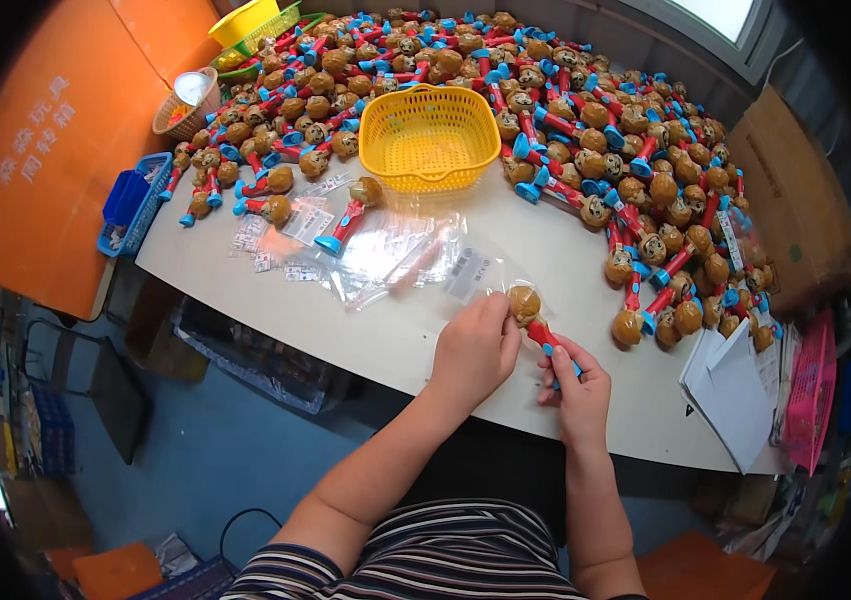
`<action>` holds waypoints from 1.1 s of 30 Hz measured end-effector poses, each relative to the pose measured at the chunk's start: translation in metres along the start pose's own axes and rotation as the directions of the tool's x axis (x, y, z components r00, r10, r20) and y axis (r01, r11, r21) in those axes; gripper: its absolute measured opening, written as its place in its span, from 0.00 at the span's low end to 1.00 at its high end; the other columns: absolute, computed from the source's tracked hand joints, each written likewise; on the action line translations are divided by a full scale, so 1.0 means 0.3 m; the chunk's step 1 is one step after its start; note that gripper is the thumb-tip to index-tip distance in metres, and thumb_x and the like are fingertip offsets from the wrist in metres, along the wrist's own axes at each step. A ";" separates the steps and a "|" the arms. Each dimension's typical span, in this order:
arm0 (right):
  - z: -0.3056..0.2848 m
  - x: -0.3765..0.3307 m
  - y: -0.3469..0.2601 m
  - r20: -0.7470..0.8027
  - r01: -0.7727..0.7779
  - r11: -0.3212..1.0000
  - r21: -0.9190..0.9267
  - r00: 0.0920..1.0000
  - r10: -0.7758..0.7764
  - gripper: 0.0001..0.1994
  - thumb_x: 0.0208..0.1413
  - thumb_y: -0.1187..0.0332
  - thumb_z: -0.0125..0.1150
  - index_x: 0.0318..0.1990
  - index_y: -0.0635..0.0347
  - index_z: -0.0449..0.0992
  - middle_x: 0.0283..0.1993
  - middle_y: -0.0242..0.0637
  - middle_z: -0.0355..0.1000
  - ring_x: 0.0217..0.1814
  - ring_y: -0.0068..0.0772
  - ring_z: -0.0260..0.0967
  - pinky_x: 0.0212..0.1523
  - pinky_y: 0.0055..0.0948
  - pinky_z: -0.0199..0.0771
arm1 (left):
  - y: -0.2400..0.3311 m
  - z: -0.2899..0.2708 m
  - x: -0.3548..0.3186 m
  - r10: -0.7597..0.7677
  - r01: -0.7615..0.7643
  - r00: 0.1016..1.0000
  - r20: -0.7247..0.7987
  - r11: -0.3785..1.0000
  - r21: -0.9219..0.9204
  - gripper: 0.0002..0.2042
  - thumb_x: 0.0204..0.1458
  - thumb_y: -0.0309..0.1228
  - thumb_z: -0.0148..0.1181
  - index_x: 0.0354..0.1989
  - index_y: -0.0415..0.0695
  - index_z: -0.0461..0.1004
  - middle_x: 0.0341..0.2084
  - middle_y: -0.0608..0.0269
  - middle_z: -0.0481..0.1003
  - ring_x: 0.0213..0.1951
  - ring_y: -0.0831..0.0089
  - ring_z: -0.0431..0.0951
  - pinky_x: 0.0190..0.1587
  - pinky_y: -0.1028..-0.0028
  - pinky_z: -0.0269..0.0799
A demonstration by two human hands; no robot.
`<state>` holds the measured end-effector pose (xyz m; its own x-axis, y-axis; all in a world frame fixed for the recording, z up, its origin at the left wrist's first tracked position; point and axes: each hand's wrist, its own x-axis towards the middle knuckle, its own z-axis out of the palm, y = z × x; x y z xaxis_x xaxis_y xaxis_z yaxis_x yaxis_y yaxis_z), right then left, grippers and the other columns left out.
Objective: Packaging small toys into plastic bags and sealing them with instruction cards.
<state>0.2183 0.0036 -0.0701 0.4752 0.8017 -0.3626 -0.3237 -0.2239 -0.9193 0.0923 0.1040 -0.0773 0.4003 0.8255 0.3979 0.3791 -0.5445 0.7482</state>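
In the head view, the right hand [581, 388] pinches the blue end of 1 toy [537, 326] over the table [571, 262], the left hand [474, 352] curls by its head, grip unclear; probably light, stiff, smooth plastic, best held by the handle [543, 335].

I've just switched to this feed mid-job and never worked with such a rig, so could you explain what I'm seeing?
There is no machine here: these are a person's own bare hands. The single picture comes from a wide fisheye camera on their head, looking down, so straight edges bend near the rim. On the pale table lie a big heap of toys with brown heads, a yellow basket and flat clear bags. The right hand holds one red-handled toy by its blue end. The left hand is at its head; exactly what those fingers grip is hard to tell.
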 end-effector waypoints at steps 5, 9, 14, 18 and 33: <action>-0.011 0.052 0.053 0.448 0.830 0.202 -0.519 0.466 -0.763 0.12 0.64 0.69 0.59 0.51 0.64 0.77 0.36 0.34 0.76 0.27 0.14 0.67 0.24 0.16 0.68 | 0.007 -0.019 0.036 0.222 -0.218 0.973 -0.061 0.974 0.061 0.07 0.47 0.21 0.60 0.35 0.40 0.72 0.27 0.55 0.75 0.30 0.57 0.77 0.33 0.64 0.73; -0.009 0.047 0.038 -0.072 0.128 0.991 0.036 0.990 -0.125 0.12 0.67 0.67 0.54 0.53 0.62 0.73 0.32 0.31 0.73 0.25 0.13 0.64 0.23 0.14 0.65 | 0.010 -0.016 0.027 0.181 -0.180 0.983 -0.008 0.982 0.052 0.06 0.46 0.21 0.61 0.34 0.40 0.73 0.28 0.55 0.74 0.33 0.56 0.75 0.37 0.64 0.72; 0.020 0.019 0.040 0.207 0.122 0.956 -0.268 0.976 -0.066 0.17 0.66 0.68 0.54 0.58 0.65 0.67 0.40 0.37 0.73 0.31 0.18 0.69 0.30 0.19 0.73 | -0.001 0.018 -0.014 0.171 -0.171 0.985 -0.021 0.985 0.015 0.06 0.47 0.22 0.61 0.34 0.40 0.73 0.28 0.55 0.74 0.32 0.56 0.75 0.36 0.64 0.72; -0.028 -0.004 0.029 0.286 0.351 0.897 -0.268 0.918 -0.273 0.22 0.59 0.77 0.60 0.61 0.67 0.66 0.57 0.46 0.67 0.55 0.34 0.72 0.53 0.27 0.75 | -0.014 0.002 -0.023 0.110 -0.110 0.990 -0.091 0.994 0.005 0.06 0.48 0.22 0.63 0.33 0.40 0.74 0.27 0.55 0.74 0.31 0.57 0.75 0.36 0.64 0.72; -0.037 0.078 0.014 0.305 0.695 0.196 -0.692 0.527 -0.793 0.20 0.40 0.76 0.75 0.41 0.59 0.70 0.59 0.48 0.65 0.55 0.43 0.70 0.53 0.35 0.72 | 0.036 -0.020 -0.054 0.222 -0.223 0.973 0.058 0.975 0.015 0.08 0.45 0.23 0.64 0.35 0.42 0.74 0.34 0.57 0.72 0.39 0.57 0.73 0.43 0.63 0.67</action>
<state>0.2371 0.0154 -0.0841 0.2576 0.7691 0.5849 0.8331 0.1299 -0.5377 0.0849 0.0857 -0.0724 0.5222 0.6742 0.5223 0.2930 -0.7170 0.6326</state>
